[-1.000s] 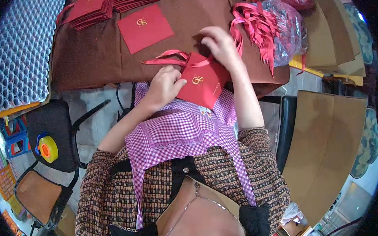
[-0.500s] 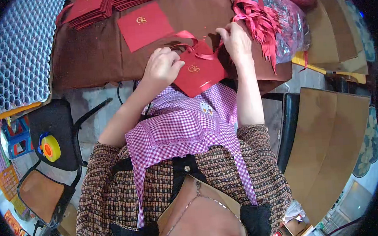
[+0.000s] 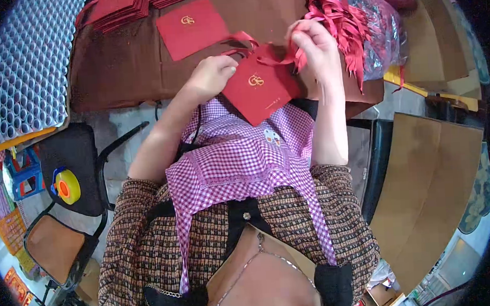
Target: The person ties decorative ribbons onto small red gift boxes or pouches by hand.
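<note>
A flat red paper bag [image 3: 261, 90] with a gold monogram lies tilted at the table's near edge, its lower corner over the checked apron. A red ribbon [image 3: 275, 57] runs in loops along its upper edge. My left hand [image 3: 215, 75] is closed at the bag's upper left edge; its fingertips are partly hidden. My right hand [image 3: 316, 45], raised to the right of the bag, pinches the ribbon between thumb and fingers. Another flat red bag [image 3: 192, 28] with the same monogram lies just beyond my left hand.
Stacks of red bags [image 3: 118, 10] stand at the back left. A bundle of red ribbons [image 3: 341, 26] lies by a clear plastic bag [image 3: 380, 32] at the right. A tray of round cells [image 3: 21, 71] is at far left, above a chair [image 3: 69, 169] bearing yellow tape [image 3: 67, 187]. Cardboard [image 3: 424, 198] leans at right.
My right hand has lifted slightly and drawn the ribbon out to the right and up. My left hand remains at the bag's left edge. The view has shifted a little.
</note>
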The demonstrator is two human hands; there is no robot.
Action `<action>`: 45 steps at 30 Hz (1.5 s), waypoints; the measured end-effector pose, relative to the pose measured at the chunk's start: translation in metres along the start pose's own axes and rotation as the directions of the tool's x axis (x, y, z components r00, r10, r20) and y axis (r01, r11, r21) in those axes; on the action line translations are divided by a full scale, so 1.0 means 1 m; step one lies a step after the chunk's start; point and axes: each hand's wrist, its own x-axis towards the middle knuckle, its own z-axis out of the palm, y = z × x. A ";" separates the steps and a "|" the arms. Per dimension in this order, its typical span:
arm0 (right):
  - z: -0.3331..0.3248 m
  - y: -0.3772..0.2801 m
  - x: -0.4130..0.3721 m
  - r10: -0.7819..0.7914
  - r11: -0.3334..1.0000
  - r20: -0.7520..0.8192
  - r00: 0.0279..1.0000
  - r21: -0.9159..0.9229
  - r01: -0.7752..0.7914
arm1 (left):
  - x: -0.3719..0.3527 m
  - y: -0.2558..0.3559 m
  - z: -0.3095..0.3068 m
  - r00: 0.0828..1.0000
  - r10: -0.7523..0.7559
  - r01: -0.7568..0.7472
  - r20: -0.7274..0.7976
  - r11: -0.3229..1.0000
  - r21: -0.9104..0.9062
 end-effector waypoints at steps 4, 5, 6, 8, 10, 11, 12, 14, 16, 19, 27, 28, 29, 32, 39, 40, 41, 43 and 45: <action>0.024 -0.009 -0.025 -0.081 0.970 0.434 0.897 -0.173 0.171 | 0.004 -0.013 0.001 0.996 0.049 -0.034 0.080 0.983 -0.183; 0.031 -0.005 -0.031 -0.073 0.960 0.449 0.890 -0.210 0.185 | 0.001 -0.009 -0.004 0.992 0.036 -0.019 0.117 0.990 -0.139; 0.037 -0.002 -0.039 -0.065 0.948 0.464 0.884 -0.247 0.200 | -0.002 -0.007 -0.005 0.993 0.032 -0.016 0.116 0.990 -0.139; 0.047 0.010 -0.049 -0.054 0.928 0.432 0.900 -0.312 0.205 | -0.007 -0.005 -0.007 0.986 -0.044 0.081 0.164 0.972 -0.222; 0.051 0.021 -0.055 -0.049 0.905 0.424 0.904 -0.364 0.220 | -0.008 -0.008 -0.006 0.986 -0.046 0.085 0.158 0.965 -0.249; 0.052 0.027 -0.059 -0.066 0.855 0.420 0.905 -0.444 0.268 | -0.009 -0.009 -0.005 0.987 -0.046 0.088 0.155 0.957 -0.276; 0.054 0.031 -0.061 -0.082 0.794 0.418 0.905 -0.521 0.313 | -0.009 -0.007 -0.006 0.987 -0.047 0.089 0.154 0.957 -0.277; 0.055 0.037 -0.064 -0.104 0.785 0.398 0.912 -0.530 0.320 | -0.011 -0.003 -0.007 0.990 -0.001 0.044 0.144 0.956 -0.291; 0.057 0.036 -0.066 -0.100 0.804 0.308 0.946 -0.534 0.259 | -0.011 -0.001 -0.011 0.985 -0.020 0.068 0.169 0.958 -0.280; 0.058 0.040 -0.067 -0.158 0.799 0.301 0.941 -0.521 0.300 | -0.010 -0.003 -0.011 0.980 -0.060 0.113 0.191 0.953 -0.280; 0.069 0.054 -0.071 -0.292 0.734 0.246 0.924 -0.562 0.381 | -0.005 -0.019 -0.005 0.985 -0.032 0.089 0.169 0.935 -0.342; 0.071 0.056 -0.070 -0.322 0.716 0.233 0.918 -0.575 0.397 | -0.004 -0.022 -0.003 0.985 -0.046 0.105 0.168 0.926 -0.363; 0.073 0.057 -0.070 -0.351 0.697 0.221 0.910 -0.587 0.411 | -0.003 -0.024 -0.001 0.984 -0.060 0.121 0.168 0.915 -0.385; 0.079 0.056 -0.070 -0.374 0.669 0.206 0.904 -0.615 0.417 | -0.003 -0.026 0.001 0.989 -0.016 0.068 0.144 0.930 -0.362; 0.082 0.052 -0.070 -0.406 0.566 0.249 0.879 -0.687 0.456 | -0.006 -0.019 -0.001 0.993 -0.039 0.075 0.113 0.939 -0.335; 0.082 0.051 -0.069 -0.413 0.546 0.263 0.872 -0.695 0.468 | -0.005 -0.022 0.000 0.991 -0.030 0.072 0.127 0.937 -0.342; 0.082 0.049 -0.069 -0.419 0.525 0.278 0.865 -0.703 0.480 | -0.003 -0.024 0.001 0.990 -0.019 0.068 0.141 0.935 -0.349; 0.083 0.044 -0.070 -0.420 0.503 0.291 0.860 -0.714 0.488 | -0.008 -0.016 0.002 0.998 0.018 0.002 0.066 0.955 -0.296; 0.083 0.040 -0.069 -0.418 0.446 0.331 0.846 -0.736 0.508 | -0.010 -0.011 0.004 0.999 0.040 -0.042 -0.013 0.962 -0.271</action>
